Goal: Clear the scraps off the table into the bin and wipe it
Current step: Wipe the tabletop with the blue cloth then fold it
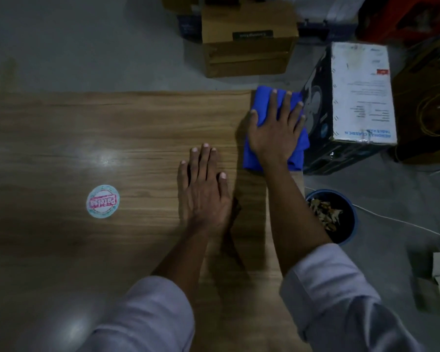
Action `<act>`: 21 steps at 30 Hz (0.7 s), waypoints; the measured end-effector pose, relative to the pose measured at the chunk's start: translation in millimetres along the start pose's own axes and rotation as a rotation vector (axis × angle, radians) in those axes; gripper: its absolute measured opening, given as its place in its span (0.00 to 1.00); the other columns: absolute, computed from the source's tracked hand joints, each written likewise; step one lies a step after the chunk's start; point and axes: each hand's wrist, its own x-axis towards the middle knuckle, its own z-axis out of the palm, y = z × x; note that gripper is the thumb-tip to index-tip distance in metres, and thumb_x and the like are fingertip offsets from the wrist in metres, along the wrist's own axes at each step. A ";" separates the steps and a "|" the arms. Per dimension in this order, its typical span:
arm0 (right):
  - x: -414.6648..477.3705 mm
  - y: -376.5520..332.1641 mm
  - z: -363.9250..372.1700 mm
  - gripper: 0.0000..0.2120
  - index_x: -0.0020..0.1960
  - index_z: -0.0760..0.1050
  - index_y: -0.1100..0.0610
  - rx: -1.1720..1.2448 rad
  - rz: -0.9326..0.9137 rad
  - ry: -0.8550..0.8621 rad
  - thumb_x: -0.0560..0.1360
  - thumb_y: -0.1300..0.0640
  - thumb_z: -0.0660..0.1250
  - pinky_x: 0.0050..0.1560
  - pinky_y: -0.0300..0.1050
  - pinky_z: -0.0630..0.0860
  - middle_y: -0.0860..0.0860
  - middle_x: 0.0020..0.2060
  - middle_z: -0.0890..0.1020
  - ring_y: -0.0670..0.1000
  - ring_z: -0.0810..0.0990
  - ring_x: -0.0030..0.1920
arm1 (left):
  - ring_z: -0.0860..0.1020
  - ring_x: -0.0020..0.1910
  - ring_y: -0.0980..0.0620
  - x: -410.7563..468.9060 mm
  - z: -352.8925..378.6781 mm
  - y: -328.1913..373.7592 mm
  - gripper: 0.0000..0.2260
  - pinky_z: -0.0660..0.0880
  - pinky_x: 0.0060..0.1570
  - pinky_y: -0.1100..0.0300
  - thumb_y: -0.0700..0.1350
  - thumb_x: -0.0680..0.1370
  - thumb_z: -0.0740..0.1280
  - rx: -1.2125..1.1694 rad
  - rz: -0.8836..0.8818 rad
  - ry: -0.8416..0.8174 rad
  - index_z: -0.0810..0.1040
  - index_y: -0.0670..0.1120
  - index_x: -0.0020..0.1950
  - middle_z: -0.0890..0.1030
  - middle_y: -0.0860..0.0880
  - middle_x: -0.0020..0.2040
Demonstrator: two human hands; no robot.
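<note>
- Wood-grain laminate table (pixel 112 138), bare except for a round pink-and-white sticker (pixel 103 201).
- Round dark bin with blue rim (pixel 351 219) on the floor beside the table's right edge, holding brown scraps (pixel 324 212).
- Blue folded cloth (pixel 267 102) at the far right corner.
- Right hand (pixel 274 133) presses flat on the cloth, fingers spread, nothing clenched.
- Left hand (pixel 203 189) lies flat and open on the table.
</note>
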 end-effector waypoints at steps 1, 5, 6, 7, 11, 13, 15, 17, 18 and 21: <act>-1.8 -13.3 3.5 0.34 0.83 0.45 0.49 -0.027 -0.092 -0.027 0.82 0.35 0.44 0.80 0.63 0.44 0.54 0.83 0.47 0.61 0.43 0.82 | 0.48 0.82 0.49 0.7 0.2 0.3 0.27 0.50 0.79 0.44 0.53 0.84 0.46 0.012 -0.006 0.001 0.55 0.47 0.83 0.53 0.49 0.83; -42.5 -18.4 10.4 0.31 0.82 0.53 0.45 -0.023 -0.767 -0.220 0.82 0.36 0.48 0.80 0.59 0.46 0.48 0.82 0.55 0.55 0.48 0.82 | 0.48 0.82 0.48 1.1 -0.1 0.8 0.29 0.51 0.79 0.43 0.53 0.83 0.43 0.070 -0.017 -0.034 0.52 0.42 0.83 0.54 0.45 0.83; -34.6 -7.1 5.7 0.30 0.82 0.54 0.44 -0.008 -0.844 -0.252 0.83 0.37 0.50 0.81 0.57 0.46 0.47 0.82 0.56 0.54 0.49 0.82 | 0.47 0.82 0.48 0.7 -0.5 0.9 0.29 0.50 0.79 0.43 0.53 0.83 0.42 0.058 -0.015 -0.036 0.52 0.43 0.83 0.54 0.45 0.83; -21.3 4.5 0.8 0.30 0.82 0.54 0.44 -0.005 -0.857 -0.245 0.83 0.36 0.51 0.81 0.58 0.46 0.46 0.82 0.57 0.53 0.49 0.82 | 0.47 0.82 0.48 0.5 -1.0 1.1 0.29 0.50 0.79 0.43 0.53 0.83 0.43 0.045 -0.010 -0.035 0.52 0.44 0.83 0.53 0.46 0.83; 37.3 35.2 -16.6 0.32 0.83 0.52 0.47 0.020 -0.372 -0.079 0.82 0.36 0.48 0.79 0.63 0.50 0.52 0.82 0.54 0.59 0.49 0.82 | 0.47 0.82 0.50 2.2 -1.6 0.7 0.28 0.49 0.79 0.44 0.54 0.83 0.45 0.026 -0.014 -0.023 0.52 0.46 0.83 0.51 0.49 0.84; 34.8 25.3 -16.3 0.32 0.83 0.49 0.47 0.054 -0.142 -0.043 0.83 0.37 0.48 0.80 0.62 0.48 0.52 0.83 0.50 0.61 0.47 0.82 | 0.47 0.82 0.50 2.5 -2.3 1.4 0.28 0.49 0.79 0.44 0.54 0.83 0.46 0.024 -0.018 -0.022 0.52 0.46 0.83 0.51 0.49 0.84; 5.2 8.5 -9.6 0.32 0.83 0.47 0.48 0.016 -0.181 -0.034 0.83 0.38 0.46 0.81 0.61 0.44 0.53 0.83 0.48 0.61 0.44 0.82 | 0.47 0.82 0.49 2.3 -3.7 1.5 0.28 0.49 0.79 0.44 0.53 0.84 0.46 0.033 -0.018 -0.023 0.53 0.46 0.83 0.51 0.49 0.84; -33.0 2.8 -2.4 0.31 0.83 0.50 0.48 0.010 -0.455 -0.092 0.84 0.39 0.48 0.81 0.59 0.42 0.52 0.83 0.51 0.60 0.44 0.82 | 0.48 0.82 0.49 1.5 -3.5 1.9 0.28 0.50 0.79 0.43 0.53 0.84 0.47 0.043 -0.018 -0.021 0.54 0.46 0.83 0.53 0.48 0.83; -48.3 7.5 0.0 0.30 0.83 0.52 0.47 0.003 -0.610 -0.132 0.83 0.38 0.49 0.81 0.58 0.43 0.51 0.82 0.53 0.59 0.45 0.82 | 0.49 0.82 0.48 1.3 -3.4 2.5 0.27 0.51 0.79 0.43 0.53 0.84 0.47 0.046 -0.017 -0.020 0.55 0.45 0.82 0.54 0.47 0.83; -28.7 32.5 -6.9 0.30 0.82 0.56 0.44 0.021 -0.796 -0.196 0.82 0.37 0.52 0.81 0.58 0.44 0.47 0.82 0.57 0.55 0.47 0.82 | 0.49 0.82 0.48 2.1 -4.2 3.2 0.27 0.52 0.78 0.42 0.53 0.84 0.48 0.049 -0.018 -0.022 0.56 0.45 0.82 0.54 0.47 0.83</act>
